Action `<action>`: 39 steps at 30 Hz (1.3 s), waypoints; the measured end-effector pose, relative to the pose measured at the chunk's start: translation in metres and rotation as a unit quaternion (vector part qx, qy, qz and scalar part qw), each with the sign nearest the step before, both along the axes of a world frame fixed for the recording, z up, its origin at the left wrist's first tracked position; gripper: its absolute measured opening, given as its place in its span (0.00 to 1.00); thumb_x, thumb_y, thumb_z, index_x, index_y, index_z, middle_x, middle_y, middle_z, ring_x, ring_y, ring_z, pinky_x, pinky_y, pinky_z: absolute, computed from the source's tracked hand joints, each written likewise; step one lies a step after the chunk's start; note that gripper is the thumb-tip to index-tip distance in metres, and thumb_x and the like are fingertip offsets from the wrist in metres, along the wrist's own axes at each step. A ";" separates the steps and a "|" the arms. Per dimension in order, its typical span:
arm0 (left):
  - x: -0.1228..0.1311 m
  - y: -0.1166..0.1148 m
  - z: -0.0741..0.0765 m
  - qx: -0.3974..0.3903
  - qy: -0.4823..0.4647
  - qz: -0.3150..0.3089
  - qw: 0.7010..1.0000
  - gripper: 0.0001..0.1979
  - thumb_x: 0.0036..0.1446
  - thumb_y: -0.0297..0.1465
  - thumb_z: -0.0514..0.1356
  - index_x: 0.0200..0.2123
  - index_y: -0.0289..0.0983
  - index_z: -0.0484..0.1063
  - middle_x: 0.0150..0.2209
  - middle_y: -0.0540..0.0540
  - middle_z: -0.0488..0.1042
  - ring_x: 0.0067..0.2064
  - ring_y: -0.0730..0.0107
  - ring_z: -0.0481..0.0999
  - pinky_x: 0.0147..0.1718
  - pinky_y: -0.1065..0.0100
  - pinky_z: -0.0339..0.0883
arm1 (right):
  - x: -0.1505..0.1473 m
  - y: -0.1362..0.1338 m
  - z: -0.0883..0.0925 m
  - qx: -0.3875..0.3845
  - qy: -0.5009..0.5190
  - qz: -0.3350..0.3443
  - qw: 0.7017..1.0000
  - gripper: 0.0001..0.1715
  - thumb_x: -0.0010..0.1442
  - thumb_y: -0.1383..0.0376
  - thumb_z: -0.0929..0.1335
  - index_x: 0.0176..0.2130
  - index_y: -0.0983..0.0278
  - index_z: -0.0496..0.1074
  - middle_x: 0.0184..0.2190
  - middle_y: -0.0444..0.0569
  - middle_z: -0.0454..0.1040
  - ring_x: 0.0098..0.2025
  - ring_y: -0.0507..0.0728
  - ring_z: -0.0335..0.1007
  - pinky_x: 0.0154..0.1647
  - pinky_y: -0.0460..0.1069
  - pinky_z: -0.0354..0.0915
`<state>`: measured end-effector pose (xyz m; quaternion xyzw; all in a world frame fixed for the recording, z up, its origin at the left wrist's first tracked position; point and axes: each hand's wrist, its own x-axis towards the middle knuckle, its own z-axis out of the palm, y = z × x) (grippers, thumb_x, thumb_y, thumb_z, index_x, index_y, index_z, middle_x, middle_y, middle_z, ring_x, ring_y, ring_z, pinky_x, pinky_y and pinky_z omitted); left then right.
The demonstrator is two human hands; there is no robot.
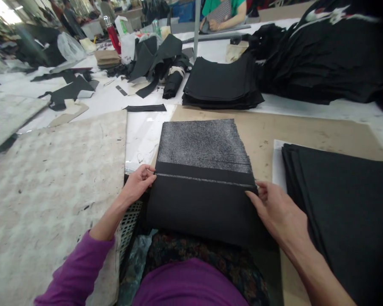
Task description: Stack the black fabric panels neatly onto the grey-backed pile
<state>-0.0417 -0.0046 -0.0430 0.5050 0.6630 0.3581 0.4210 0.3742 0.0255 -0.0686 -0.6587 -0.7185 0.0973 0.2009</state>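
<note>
Sheet in hand: a flat matte-black fabric sheet (198,206) lies at the centre of the frame, its upper edge just below a thin speckled line.
Left hand: the left hand (138,185) pinches the sheet's left edge, thumb and fingers together on it.
Right hand: the right hand (279,212) is clamped on the right edge, thumb on top.
Speckled stack: a fanned pile of grey-speckled pieces (199,138) spreads directly above, its right side stepped.
Right side: a stack of large black cloth panels (347,212) fills the lower right, close beside the right forearm.
Left side: a stained off-white quilted panel (57,191) takes up the lower left, under the left forearm.
Far side: a squared black stack (220,80) and an upright metal pole (196,29) bound the reach at upper centre.
Room: bare tan board (261,131) shows between the speckled pile and the right stack.
</note>
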 end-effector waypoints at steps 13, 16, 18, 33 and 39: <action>-0.047 0.015 0.034 -0.085 0.390 -0.138 0.907 0.23 0.59 0.50 0.58 0.52 0.45 0.70 0.39 0.52 0.80 0.36 0.64 0.78 0.35 0.67 0.67 | 0.007 0.037 0.021 -0.015 0.028 0.250 0.968 0.17 0.64 0.63 0.70 0.52 0.62 0.70 0.48 0.54 0.72 0.52 0.63 0.67 0.55 0.58 0.65; -0.028 0.028 0.053 -0.003 0.546 -0.046 0.836 0.20 0.62 0.47 0.57 0.51 0.42 0.72 0.42 0.47 0.79 0.40 0.58 0.77 0.37 0.63 0.68 | 0.012 0.045 0.026 -0.053 0.043 0.252 0.965 0.15 0.61 0.64 0.72 0.48 0.62 0.70 0.41 0.50 0.72 0.46 0.61 0.67 0.50 0.55 0.64; 0.016 0.034 0.058 0.129 0.571 -0.025 0.810 0.18 0.66 0.44 0.54 0.50 0.40 0.73 0.45 0.43 0.78 0.46 0.55 0.76 0.40 0.60 0.69 | 0.013 0.049 0.026 -0.073 0.058 0.259 0.961 0.15 0.60 0.64 0.73 0.46 0.62 0.69 0.38 0.47 0.71 0.43 0.59 0.66 0.46 0.53 0.63; 0.198 0.071 -0.006 0.236 0.290 -0.342 0.862 0.06 0.65 0.34 0.61 0.44 0.42 0.74 0.37 0.49 0.75 0.44 0.63 0.70 0.48 0.58 0.58 | 0.040 0.061 0.000 -0.050 0.195 0.324 0.924 0.10 0.64 0.63 0.71 0.46 0.62 0.74 0.39 0.46 0.71 0.43 0.55 0.67 0.46 0.50 0.63; 0.201 0.070 -0.010 0.256 0.280 -0.329 0.865 0.07 0.66 0.32 0.60 0.46 0.44 0.75 0.42 0.49 0.77 0.47 0.63 0.71 0.51 0.57 0.56 | 0.044 0.065 -0.001 -0.023 0.175 0.355 0.918 0.09 0.68 0.63 0.66 0.46 0.61 0.76 0.40 0.48 0.73 0.45 0.55 0.69 0.49 0.51 0.65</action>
